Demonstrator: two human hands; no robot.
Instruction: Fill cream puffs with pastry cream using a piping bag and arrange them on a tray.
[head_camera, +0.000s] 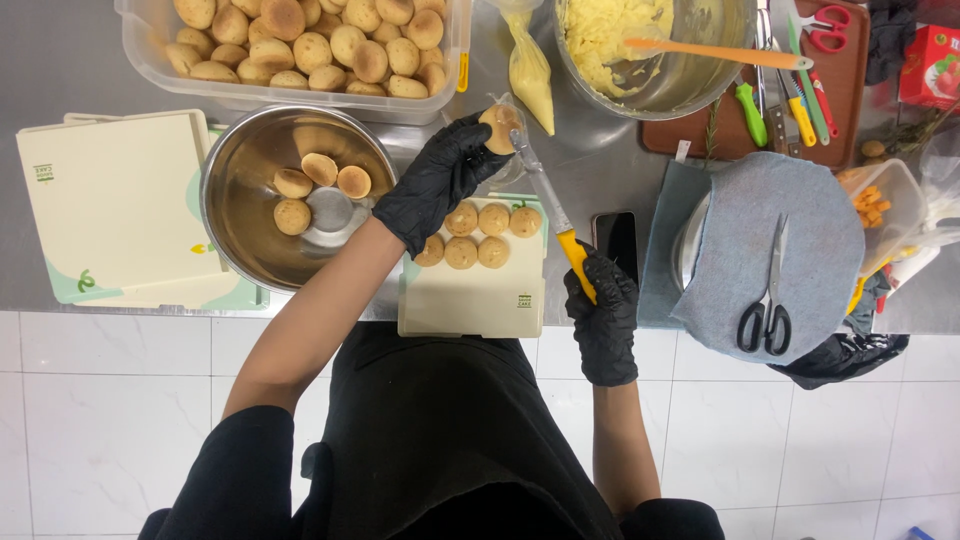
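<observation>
My left hand (437, 180), in a black glove, holds a small round puff pastry (499, 127) up over the counter. My right hand (602, 310), also gloved, grips the yellow handle of a knife (548, 205) whose blade tip touches the puff. Below the hands lies a cream box (472, 296) with several puffs (478, 234) laid in two rows at its far end. A steel bowl (258, 243) to the left holds several puffs.
A clear tub of puffs (160, 62) stands at the back left, a piping bag (530, 70) and a steel bowl of cream (700, 85) with an orange spatula behind. Stacked cream boxes (115, 200), a phone (615, 240), scissors (768, 290) on a grey cloth, a board with tools (850, 90).
</observation>
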